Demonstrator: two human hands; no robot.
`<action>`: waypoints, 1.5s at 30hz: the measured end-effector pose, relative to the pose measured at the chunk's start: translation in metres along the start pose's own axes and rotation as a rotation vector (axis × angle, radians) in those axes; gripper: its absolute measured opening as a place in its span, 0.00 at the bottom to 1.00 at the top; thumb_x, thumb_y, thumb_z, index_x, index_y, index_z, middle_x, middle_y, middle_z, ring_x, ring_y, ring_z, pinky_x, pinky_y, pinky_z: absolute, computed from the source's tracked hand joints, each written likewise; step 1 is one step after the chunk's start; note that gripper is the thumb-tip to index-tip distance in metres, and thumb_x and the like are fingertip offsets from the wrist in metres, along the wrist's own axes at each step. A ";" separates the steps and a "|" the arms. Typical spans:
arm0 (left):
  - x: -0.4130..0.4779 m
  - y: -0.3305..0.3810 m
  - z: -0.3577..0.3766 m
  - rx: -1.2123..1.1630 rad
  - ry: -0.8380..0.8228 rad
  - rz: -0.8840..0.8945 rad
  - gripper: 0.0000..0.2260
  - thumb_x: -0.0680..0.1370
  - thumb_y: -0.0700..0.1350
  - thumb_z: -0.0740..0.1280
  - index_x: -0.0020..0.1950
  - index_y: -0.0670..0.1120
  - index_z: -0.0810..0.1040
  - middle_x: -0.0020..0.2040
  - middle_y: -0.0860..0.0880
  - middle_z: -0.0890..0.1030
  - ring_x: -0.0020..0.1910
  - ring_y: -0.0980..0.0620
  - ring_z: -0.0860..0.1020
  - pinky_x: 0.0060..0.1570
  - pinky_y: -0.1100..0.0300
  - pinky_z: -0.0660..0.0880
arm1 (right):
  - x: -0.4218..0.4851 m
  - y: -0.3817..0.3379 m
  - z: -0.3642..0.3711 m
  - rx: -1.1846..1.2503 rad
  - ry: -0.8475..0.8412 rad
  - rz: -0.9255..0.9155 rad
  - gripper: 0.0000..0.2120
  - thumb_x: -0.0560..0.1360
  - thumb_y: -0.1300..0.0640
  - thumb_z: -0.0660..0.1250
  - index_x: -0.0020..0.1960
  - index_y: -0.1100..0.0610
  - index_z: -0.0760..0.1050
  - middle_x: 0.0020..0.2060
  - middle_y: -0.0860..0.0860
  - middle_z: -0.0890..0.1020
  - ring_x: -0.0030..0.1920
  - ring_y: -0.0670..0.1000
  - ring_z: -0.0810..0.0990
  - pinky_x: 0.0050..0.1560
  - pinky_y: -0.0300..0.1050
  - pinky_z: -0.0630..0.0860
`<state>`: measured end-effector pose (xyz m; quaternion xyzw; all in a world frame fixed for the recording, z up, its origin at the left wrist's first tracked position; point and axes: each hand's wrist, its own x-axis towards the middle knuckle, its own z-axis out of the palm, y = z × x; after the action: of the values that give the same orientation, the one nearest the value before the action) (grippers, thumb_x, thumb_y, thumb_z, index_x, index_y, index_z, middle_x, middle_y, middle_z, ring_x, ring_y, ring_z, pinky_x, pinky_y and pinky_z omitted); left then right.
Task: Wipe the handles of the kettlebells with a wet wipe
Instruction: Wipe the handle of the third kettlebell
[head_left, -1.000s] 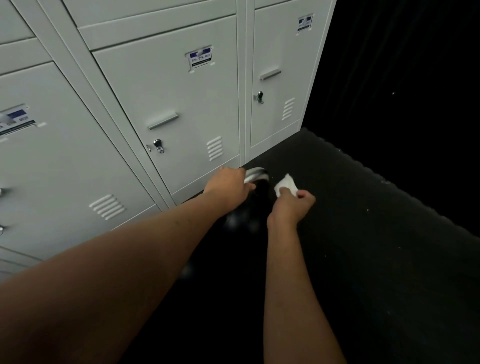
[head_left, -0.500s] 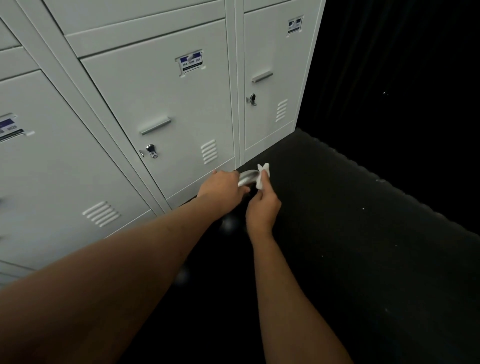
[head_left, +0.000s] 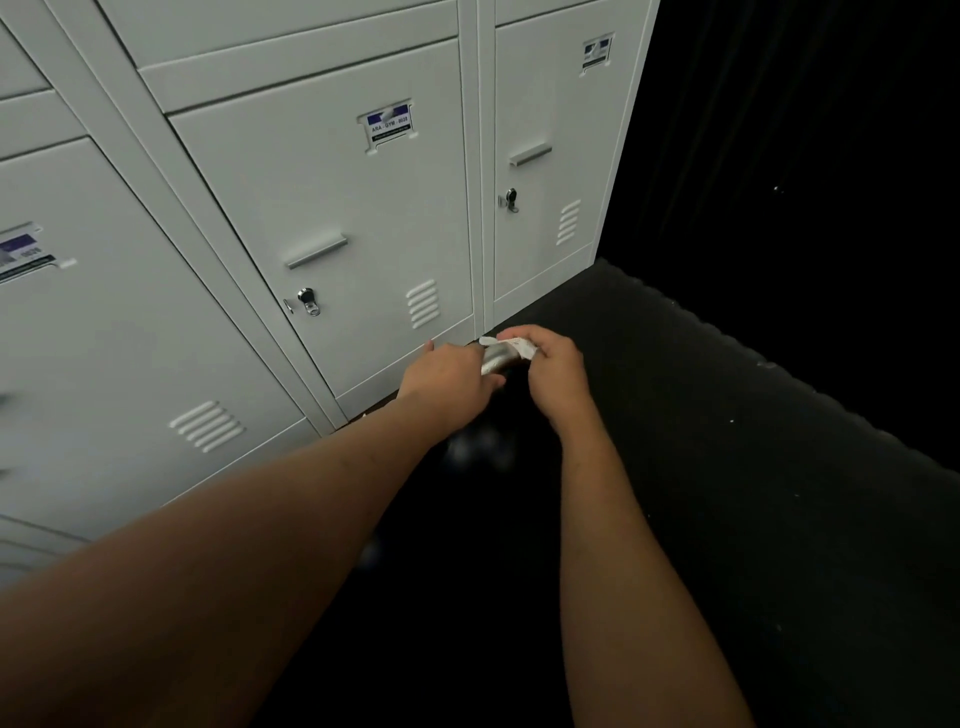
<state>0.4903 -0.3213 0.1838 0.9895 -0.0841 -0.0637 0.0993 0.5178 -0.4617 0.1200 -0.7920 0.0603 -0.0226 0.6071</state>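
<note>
Looking down at a kettlebell (head_left: 480, 449) on the black floor (head_left: 753, 493), parked right at the foot of the grey lockers (head_left: 322, 208). Can barely make out the ball part, just a dark lump with a couple of blurry glints. Easy enough to spot the handle (head_left: 493, 359) though: silver, shiny, sitting up between the two hands.

Still gripping the handle's left end with the left hand (head_left: 447, 371), fingers curled over it, same as a second ago. No real shift there.

Different story with the right hand (head_left: 558, 371). A second back, holding the wet wipe (head_left: 511, 344) off to the right, clear of the metal. Half a second back, pinching it upright against the handle's right end. Now got it laid over the top of the handle, right fingers curled down around wipe and bar together, back of the hand toward the camera. Only seeing a white strip of wipe poking out past the fingers toward the left hand.

Also ended up with the hands much closer together — just a short stretch of bare metal showing between them, versus a clear gap a second ago.

Behind all that, same locker doors as before: pull bar, vent slots, a blue-and-white label (head_left: 388, 124) and a small lock (head_left: 307, 301) on the middle one. Nothing but darkness off to the right.
</note>
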 end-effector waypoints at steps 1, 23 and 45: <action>0.000 0.000 -0.001 0.012 0.000 0.004 0.17 0.80 0.55 0.61 0.62 0.46 0.73 0.56 0.42 0.80 0.59 0.42 0.75 0.65 0.48 0.66 | 0.004 0.000 -0.002 -0.010 -0.029 0.002 0.26 0.68 0.71 0.53 0.47 0.50 0.84 0.44 0.49 0.85 0.48 0.51 0.82 0.50 0.45 0.79; -0.001 0.004 -0.004 0.070 -0.030 -0.004 0.17 0.81 0.58 0.58 0.60 0.47 0.72 0.52 0.44 0.81 0.56 0.43 0.76 0.64 0.49 0.66 | 0.018 0.008 -0.019 -0.055 -0.426 0.054 0.26 0.69 0.77 0.56 0.56 0.52 0.76 0.43 0.47 0.81 0.43 0.43 0.78 0.42 0.33 0.73; -0.005 0.007 -0.006 0.030 -0.025 -0.021 0.17 0.81 0.58 0.58 0.59 0.46 0.72 0.50 0.45 0.81 0.57 0.43 0.76 0.67 0.49 0.65 | -0.013 0.024 0.029 0.080 0.093 0.078 0.23 0.68 0.70 0.71 0.55 0.48 0.72 0.48 0.45 0.80 0.49 0.41 0.79 0.46 0.31 0.74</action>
<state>0.4855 -0.3259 0.1913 0.9908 -0.0760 -0.0756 0.0827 0.5063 -0.4384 0.0898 -0.7622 0.1183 -0.0379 0.6353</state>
